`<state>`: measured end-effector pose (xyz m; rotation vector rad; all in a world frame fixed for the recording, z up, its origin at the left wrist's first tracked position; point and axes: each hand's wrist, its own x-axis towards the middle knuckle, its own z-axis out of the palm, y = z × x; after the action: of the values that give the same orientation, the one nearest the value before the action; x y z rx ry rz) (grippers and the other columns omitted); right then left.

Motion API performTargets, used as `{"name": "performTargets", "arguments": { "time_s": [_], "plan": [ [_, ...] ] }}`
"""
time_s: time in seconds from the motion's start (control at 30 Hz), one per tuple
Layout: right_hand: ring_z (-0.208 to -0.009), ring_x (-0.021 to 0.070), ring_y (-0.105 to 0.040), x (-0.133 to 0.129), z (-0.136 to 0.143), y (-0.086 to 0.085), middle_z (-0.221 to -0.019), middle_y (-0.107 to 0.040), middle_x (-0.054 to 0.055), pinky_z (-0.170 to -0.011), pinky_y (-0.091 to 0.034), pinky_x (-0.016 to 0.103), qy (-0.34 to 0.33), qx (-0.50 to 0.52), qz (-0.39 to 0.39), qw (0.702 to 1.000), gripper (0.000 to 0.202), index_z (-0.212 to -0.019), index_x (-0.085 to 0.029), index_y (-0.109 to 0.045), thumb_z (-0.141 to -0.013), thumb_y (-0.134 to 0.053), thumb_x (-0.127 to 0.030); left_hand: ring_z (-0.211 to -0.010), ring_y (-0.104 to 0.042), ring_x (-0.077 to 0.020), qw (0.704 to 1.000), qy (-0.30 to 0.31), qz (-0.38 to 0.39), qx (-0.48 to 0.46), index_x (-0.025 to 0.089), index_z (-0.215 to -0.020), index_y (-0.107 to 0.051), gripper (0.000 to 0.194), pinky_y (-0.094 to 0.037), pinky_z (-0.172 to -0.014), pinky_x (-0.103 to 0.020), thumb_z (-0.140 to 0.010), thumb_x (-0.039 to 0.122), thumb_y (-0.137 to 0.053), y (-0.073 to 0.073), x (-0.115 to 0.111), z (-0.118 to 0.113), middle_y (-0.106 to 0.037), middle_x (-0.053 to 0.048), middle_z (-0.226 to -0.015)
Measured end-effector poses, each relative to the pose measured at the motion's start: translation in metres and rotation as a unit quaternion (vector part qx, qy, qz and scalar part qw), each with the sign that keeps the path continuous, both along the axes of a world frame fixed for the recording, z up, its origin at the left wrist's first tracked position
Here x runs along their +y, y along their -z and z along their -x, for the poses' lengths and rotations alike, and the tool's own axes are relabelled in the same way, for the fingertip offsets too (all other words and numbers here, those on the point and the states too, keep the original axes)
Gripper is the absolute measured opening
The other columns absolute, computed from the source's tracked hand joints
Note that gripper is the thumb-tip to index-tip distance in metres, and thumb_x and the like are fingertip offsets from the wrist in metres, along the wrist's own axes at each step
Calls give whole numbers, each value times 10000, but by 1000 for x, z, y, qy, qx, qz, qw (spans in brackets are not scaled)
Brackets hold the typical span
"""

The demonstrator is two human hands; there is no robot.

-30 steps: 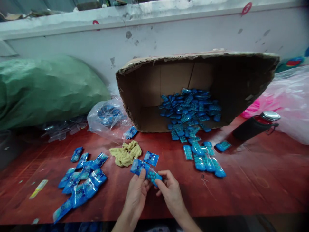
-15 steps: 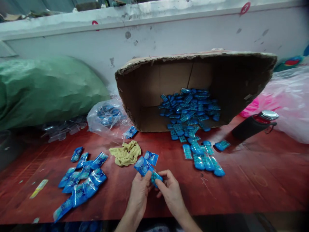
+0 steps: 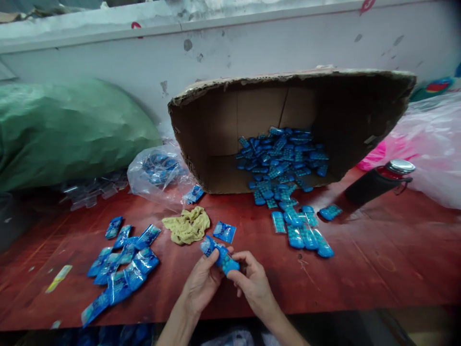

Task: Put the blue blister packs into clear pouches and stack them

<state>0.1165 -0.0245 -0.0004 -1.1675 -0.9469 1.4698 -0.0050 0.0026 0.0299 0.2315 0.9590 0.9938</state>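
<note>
Near the table's front edge, my left hand (image 3: 202,278) is closed on a blue printed wrapper (image 3: 208,245). The fingers of my right hand (image 3: 255,283) pinch the lower end of a small blue case (image 3: 229,265) with round teal beads showing through its clear face. Wrapper and case meet end to end; whether the case's upper end is inside the wrapper I cannot tell. Just beyond my hands lies a flat blue wrapper (image 3: 224,231). Several filled blue packets (image 3: 118,286) lie to the left, and several bare cases (image 3: 308,235) to the right.
A cardboard box (image 3: 223,180) on its side spills a heap of blue cases (image 3: 284,154). Around it are a yellow cloth (image 3: 187,226), a clear bag of wrappers (image 3: 158,170), a green sack (image 3: 72,134), a dark bottle (image 3: 370,185) and a pink-tinted plastic bag (image 3: 432,144).
My left hand has shifted slightly left, and the wrapper and case are now more in line. The flat wrapper behind shows more clearly. The camera view has tilted down a little.
</note>
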Motion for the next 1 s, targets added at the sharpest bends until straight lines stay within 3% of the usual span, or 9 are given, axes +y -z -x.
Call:
{"name": "performTargets", "arguments": {
  "time_s": [0.13,0.27,0.37,0.47,0.57,0.8,1.0],
  "plan": [
    [-371,51,-402,3,-1,-8,-580,-481,-73,-289,-386,163,2,68,63,996,218,-829,-177,-496,-656,-612,-242,-585,-607,-146,1000,-15,21,17,117,-732,-592,94,-490,-554,-264,-709,206,-610,1,-2,-10,-657,-46,-677],
    [-576,101,-517,6,-14,-14,-666,-538,-39,-440,-461,188,-84,99,19,991,298,-950,-179,-520,-662,-591,-150,-540,-590,-129,998,-35,44,12,117,-708,-583,82,-480,-517,-255,-725,197,-591,3,-4,-12,-648,-36,-657],
    [-648,107,-532,7,-18,-14,-821,-576,-7,-493,-456,192,-84,102,-8,991,358,-1015,-202,-519,-670,-568,-122,-621,-614,-139,998,-27,38,-32,119,-766,-602,63,-496,-594,-271,-745,164,-563,1,-3,-10,-666,-48,-732],
    [-801,137,-553,7,-18,-17,-989,-581,6,-696,-470,258,-57,58,-43,996,489,-1099,-244,-502,-645,-586,-82,-780,-628,-167,998,-1,29,-63,119,-851,-620,124,-485,-737,-292,-749,147,-555,-2,-1,-8,-676,-65,-805],
    [-970,178,-524,5,-19,-21,-1085,-569,3,-859,-408,315,-64,26,-53,996,569,-1132,-273,-496,-620,-604,-49,-833,-626,-182,997,31,23,-61,116,-881,-631,158,-464,-797,-297,-743,151,-562,-4,-1,-6,-683,-67,-803],
    [-841,147,-558,11,-30,-25,-1003,-598,0,-729,-445,262,-113,69,-40,990,500,-1133,-261,-508,-667,-602,-107,-909,-608,-195,993,38,20,-113,170,-971,-618,239,-455,-811,-331,-740,141,-567,2,-7,-2,-687,-68,-896],
    [-955,192,-557,9,-27,-29,-1068,-601,18,-844,-435,335,-92,6,-60,994,442,-1113,-256,-532,-697,-585,-118,-789,-630,-152,994,0,46,-104,153,-851,-638,127,-483,-732,-284,-749,148,-561,-1,-8,-9,-694,-50,-838]
  ]
}}
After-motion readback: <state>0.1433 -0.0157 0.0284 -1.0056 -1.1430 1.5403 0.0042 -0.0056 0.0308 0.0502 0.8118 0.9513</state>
